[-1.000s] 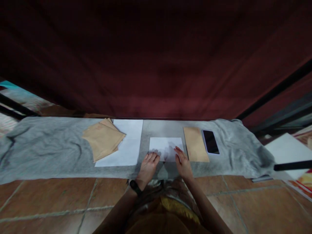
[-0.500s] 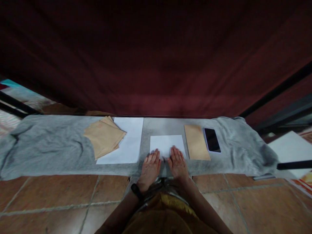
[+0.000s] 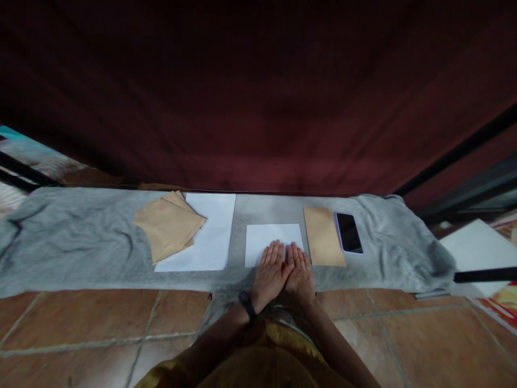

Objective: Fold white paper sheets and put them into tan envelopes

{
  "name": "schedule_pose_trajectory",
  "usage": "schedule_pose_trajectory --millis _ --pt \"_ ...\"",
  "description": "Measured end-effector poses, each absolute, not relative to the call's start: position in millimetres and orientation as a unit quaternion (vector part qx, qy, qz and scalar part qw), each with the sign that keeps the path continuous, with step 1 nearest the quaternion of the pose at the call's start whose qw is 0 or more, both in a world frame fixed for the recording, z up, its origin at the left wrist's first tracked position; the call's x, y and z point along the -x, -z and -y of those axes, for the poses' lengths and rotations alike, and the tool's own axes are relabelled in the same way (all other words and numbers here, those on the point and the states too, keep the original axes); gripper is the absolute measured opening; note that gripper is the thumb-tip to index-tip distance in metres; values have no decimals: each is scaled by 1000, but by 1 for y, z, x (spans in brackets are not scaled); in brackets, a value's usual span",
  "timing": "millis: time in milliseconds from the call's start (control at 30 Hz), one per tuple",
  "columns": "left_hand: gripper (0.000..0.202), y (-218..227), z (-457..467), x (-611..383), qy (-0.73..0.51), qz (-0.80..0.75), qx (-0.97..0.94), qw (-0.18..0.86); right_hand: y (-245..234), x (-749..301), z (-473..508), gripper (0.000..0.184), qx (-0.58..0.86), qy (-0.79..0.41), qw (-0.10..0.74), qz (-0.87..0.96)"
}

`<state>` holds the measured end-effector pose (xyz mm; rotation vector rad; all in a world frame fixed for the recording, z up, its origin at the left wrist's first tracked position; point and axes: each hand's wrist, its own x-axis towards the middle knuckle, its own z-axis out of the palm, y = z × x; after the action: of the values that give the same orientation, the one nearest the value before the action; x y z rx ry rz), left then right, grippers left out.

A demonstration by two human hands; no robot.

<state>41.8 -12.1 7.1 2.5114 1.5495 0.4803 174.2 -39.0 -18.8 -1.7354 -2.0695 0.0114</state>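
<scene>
A white sheet of paper (image 3: pixel 264 237), apparently folded, lies flat on the grey cloth in front of me. My left hand (image 3: pixel 271 272) rests on its near part, fingers stretched out, with a dark band round the wrist. Beside it my right hand (image 3: pixel 299 272) also lies flat on the paper's near right corner, fingers extended. The two hands touch around the thumbs, and they cover the sheet's near edge. Just right of the sheet lies a brown envelope (image 3: pixel 324 237).
A phone (image 3: pixel 349 233) lies beyond the envelope on the right. On the left, several brown envelopes (image 3: pixel 169 223) overlap a stack of white paper (image 3: pixel 214 237). Grey cloth (image 3: pixel 89 242) covers the long surface. A dark red curtain (image 3: pixel 258 134) hangs behind.
My left hand has slid right across the paper until it meets my right hand. The right hand has stayed nearly in place. The view has shifted slightly.
</scene>
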Motion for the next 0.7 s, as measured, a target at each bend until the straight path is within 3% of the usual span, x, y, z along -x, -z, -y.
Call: schedule_pose_trajectory --millis 367,700 --pt "62 7 5 5 -153 -630 -761 8 22 -174 36 61 640 -17 248 727" --pt "61 4 6 10 -160 -636 -755 -7 5 -157 9 57 646 -52 239 723"
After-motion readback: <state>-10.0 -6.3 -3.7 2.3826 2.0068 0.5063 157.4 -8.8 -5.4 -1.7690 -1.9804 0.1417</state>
